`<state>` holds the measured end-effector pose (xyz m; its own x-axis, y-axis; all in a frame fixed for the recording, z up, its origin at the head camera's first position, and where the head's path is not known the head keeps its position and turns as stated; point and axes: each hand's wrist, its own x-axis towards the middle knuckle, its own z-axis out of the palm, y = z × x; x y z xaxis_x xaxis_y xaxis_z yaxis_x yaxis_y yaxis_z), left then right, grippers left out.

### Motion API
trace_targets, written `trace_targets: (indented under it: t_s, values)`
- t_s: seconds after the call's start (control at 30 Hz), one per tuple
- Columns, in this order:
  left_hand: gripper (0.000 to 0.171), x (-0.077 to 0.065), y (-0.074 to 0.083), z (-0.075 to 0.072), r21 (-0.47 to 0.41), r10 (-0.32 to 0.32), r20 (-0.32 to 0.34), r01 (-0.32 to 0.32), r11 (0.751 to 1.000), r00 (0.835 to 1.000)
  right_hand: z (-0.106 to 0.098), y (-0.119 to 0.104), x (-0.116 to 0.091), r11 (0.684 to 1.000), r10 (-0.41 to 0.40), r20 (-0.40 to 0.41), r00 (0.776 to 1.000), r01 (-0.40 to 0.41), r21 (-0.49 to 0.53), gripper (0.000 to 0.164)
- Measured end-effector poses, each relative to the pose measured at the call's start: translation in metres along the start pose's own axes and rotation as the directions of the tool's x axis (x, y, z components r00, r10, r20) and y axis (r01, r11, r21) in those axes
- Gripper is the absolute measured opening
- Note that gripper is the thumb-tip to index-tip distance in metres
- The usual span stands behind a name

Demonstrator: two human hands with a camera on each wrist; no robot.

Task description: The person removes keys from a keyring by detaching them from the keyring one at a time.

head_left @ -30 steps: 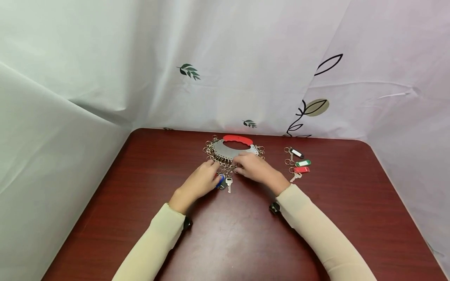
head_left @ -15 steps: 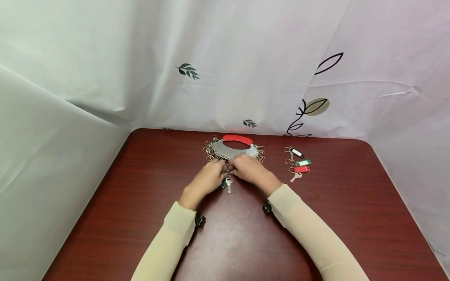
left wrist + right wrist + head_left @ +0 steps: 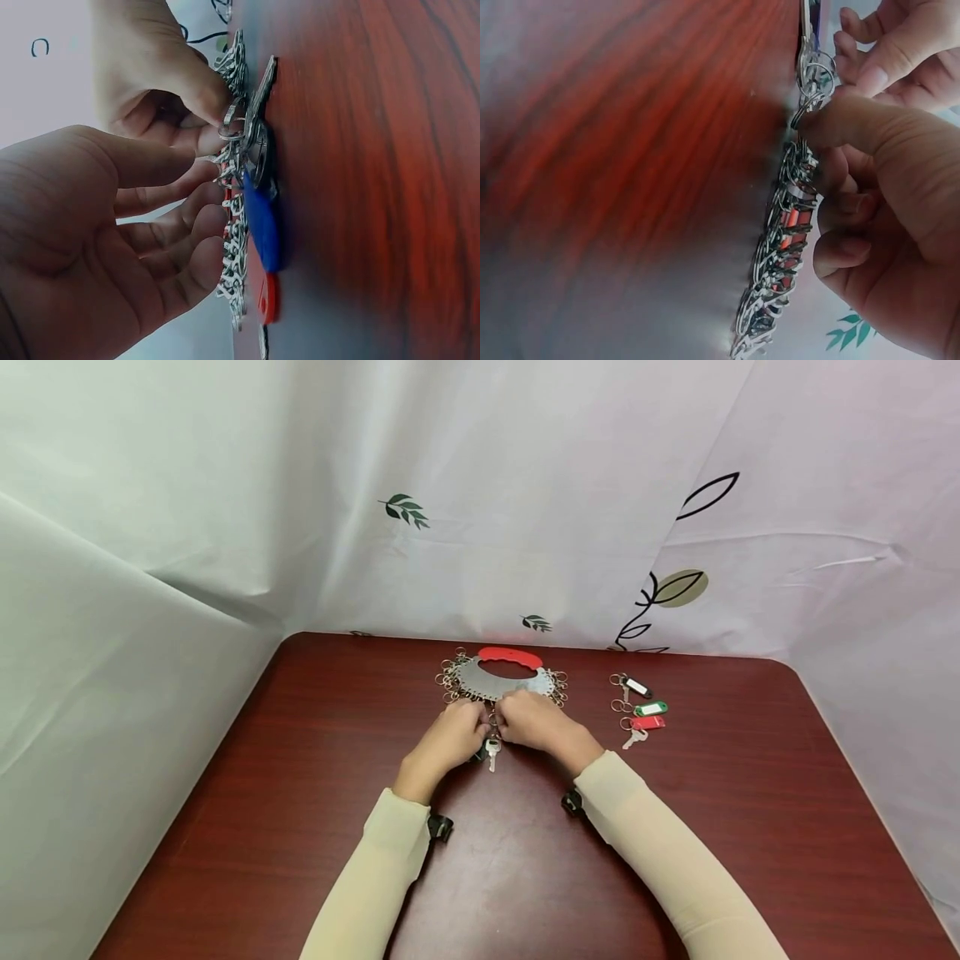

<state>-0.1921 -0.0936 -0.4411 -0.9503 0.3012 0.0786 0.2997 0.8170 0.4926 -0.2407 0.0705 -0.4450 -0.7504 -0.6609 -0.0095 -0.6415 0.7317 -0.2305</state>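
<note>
A metal key holder plate (image 3: 483,682) with a red handle lies toward the table's back, its curved edge lined with snap hooks (image 3: 769,277) and rings. My right hand (image 3: 534,720) pinches a key ring (image 3: 810,112) between thumb and finger at the front of that edge. Just left of it, my left hand (image 3: 453,732) has its fingers curled against the hook row, thumb close to the forefinger; whether it pinches a hook is hidden. Below the hands lies a silver key (image 3: 492,753). A blue key tag (image 3: 262,225) and a red tag (image 3: 268,298) lie by my left fingers.
To the right on the brown table (image 3: 750,827) lie keys with a black tag (image 3: 637,687), a green tag (image 3: 651,708) and a red tag (image 3: 648,723). White patterned cloth (image 3: 465,527) hangs behind and beside the table.
My left hand has moved right, from over the blue tag to beside my right hand. The right hand has shifted slightly left, and the fingers of both are now close together.
</note>
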Motion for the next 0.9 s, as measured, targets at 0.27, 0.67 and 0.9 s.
trace_targets:
  t_s: [0.27,0.67,0.9]
  values:
    - [0.017,0.007,0.006,0.008,0.006,-0.028,-0.017,0.028,1.000,0.999,-0.001,0.010,-0.002,0.999,-0.001,-0.023,1.000,0.002,0.038,0.011]
    - [0.014,0.009,0.009,0.014,0.009,-0.016,-0.028,0.016,1.000,0.999,-0.009,0.014,-0.004,0.995,-0.014,-0.012,1.000,0.015,0.101,0.008]
    - [0.010,0.011,0.008,0.016,-0.007,0.017,-0.049,-0.017,1.000,0.999,-0.010,0.014,-0.009,0.995,0.027,0.001,1.000,-0.027,0.101,0.010]
